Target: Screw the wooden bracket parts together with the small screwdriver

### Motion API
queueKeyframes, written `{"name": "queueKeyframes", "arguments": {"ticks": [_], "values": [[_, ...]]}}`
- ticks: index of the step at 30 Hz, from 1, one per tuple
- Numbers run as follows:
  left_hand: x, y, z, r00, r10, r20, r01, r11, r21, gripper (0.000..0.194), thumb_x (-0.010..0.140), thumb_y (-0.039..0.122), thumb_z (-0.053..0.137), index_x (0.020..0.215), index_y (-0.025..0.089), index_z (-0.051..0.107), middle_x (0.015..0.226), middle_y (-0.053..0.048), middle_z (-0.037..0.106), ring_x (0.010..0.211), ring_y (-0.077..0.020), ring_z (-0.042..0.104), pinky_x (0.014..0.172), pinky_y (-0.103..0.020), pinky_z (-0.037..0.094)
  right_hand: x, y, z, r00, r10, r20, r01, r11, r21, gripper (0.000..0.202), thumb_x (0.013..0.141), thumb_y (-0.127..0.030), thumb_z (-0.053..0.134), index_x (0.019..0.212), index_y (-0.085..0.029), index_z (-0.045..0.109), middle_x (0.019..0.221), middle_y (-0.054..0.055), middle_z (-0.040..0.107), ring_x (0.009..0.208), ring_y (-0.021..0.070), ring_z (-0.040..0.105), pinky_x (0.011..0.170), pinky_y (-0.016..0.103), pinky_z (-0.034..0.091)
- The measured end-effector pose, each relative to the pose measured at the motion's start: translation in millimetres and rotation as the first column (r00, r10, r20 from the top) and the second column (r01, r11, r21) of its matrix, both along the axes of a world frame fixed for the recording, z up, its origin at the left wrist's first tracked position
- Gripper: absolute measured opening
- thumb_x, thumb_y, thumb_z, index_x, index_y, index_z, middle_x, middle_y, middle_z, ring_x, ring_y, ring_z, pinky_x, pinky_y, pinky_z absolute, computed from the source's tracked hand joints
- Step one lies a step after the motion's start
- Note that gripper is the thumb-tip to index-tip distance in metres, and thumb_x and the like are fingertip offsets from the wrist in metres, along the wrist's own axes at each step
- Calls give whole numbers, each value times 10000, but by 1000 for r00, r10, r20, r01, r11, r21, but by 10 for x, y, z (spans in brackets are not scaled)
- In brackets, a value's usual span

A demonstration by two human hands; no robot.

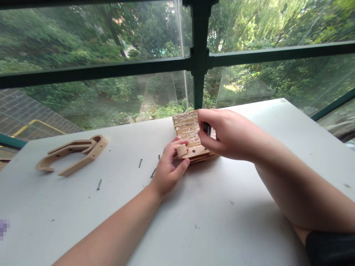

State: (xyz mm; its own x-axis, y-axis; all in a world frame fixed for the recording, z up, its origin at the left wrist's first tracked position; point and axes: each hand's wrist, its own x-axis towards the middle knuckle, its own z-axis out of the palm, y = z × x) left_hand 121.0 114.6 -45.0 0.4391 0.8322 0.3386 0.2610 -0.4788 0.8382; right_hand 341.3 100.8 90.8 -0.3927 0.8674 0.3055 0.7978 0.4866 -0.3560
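Strip [199,151] of pale wood lies across the near side of a taped block [183,119], toward the far edge of the bench [116,229], between the two hands. Its long axis runs mostly left to right, the right part angled slightly away from the person, with the curled end at the left. The left hand [170,162] is the nearer to that curl: its grip is closed on it, fingers behind and thumb in front. The right hand [219,129] is over the straight part, its grip wrapped around a dark tool [206,128], whose near end shows between thumb and fingers.

The relation that matters is tool to strip — from the right grip, the strip lies on the near side and runs out leftward to the curl. One dark hole shows openly between the hands, and another dark spot sits just below the right fist. Where the tool's working end meets the wood, if it does, I cannot tell — the fist covers it.

Well to the left lie the hooks [80,162]; loose screws [140,163] are scattered between them and the left hand.
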Motion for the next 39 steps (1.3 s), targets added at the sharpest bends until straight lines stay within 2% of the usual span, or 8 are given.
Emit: {"name": "queueKeyframes", "arguments": {"ticks": [5,8,15,19,23,27,31,39], "values": [[4,-3,6,1000,-5,15,5,1000,-8,306,936,369,622,1216,257,572,1477,-95,535,1530,-292,324,1264,-516,290,20,45,-91,955,283,-92,-286,958,-15,68,900,-193,494,964,-208,512,880,23,605,748,134,477,655,266,304],[9,-10,15,1000,-7,27,7,1000,-15,309,934,356,625,1225,266,572,1469,-85,543,1529,-287,326,1263,-501,295,55,41,-73,937,335,-97,-340,939,-51,23,905,-202,503,923,-212,493,791,-9,565,671,117,431,622,261,291],[2,0,1,1000,-19,21,19,1000,2,315,935,332,628,1234,258,562,1455,-88,559,1552,-266,282,1277,-489,273,157,0,48,978,187,-91,-198,970,-139,210,836,-79,447,989,-214,498,884,27,621,734,147,493,662,281,340],[0,1,-7,1000,-22,20,22,1000,6,266,936,324,623,1185,245,569,1463,-94,558,1552,-272,282,1274,-502,275,189,-11,68,992,112,-57,-120,977,-178,219,904,-125,447,1088,-222,517,920,33,660,740,151,534,676,286,357],[-4,-3,-7,1000,-18,13,17,1000,10,239,935,323,621,1157,248,573,1458,-90,560,1551,-272,284,1273,-510,276,204,-23,112,998,60,29,-55,988,-147,146,938,-202,486,1062,-229,558,864,24,661,700,148,536,645,282,335],[-5,-5,-4,1000,-15,-2,15,1000,21,229,932,320,622,1145,250,573,1447,-91,566,1547,-277,291,1267,-523,281,184,-26,145,992,73,101,-62,992,-106,59,928,-262,550,948,-218,584,776,10,626,643,131,492,615,280,293],[-4,-6,-1,1000,-9,-8,9,999,34,220,930,312,622,1136,248,575,1441,-94,564,1542,-276,299,1264,-526,286,138,-14,147,987,92,128,-83,994,-73,129,912,-311,597,853,-203,556,734,1,579,614,115,433,602,281,258],[-7,-3,-5,1000,-7,-12,8,999,39,235,919,318,634,1139,251,587,1439,-88,575,1534,-292,313,1263,-529,285,70,-5,63,992,97,76,-94,994,-50,128,941,-300,535,861,-200,545,721,-3,538,636,118,400,617,281,245]]}}
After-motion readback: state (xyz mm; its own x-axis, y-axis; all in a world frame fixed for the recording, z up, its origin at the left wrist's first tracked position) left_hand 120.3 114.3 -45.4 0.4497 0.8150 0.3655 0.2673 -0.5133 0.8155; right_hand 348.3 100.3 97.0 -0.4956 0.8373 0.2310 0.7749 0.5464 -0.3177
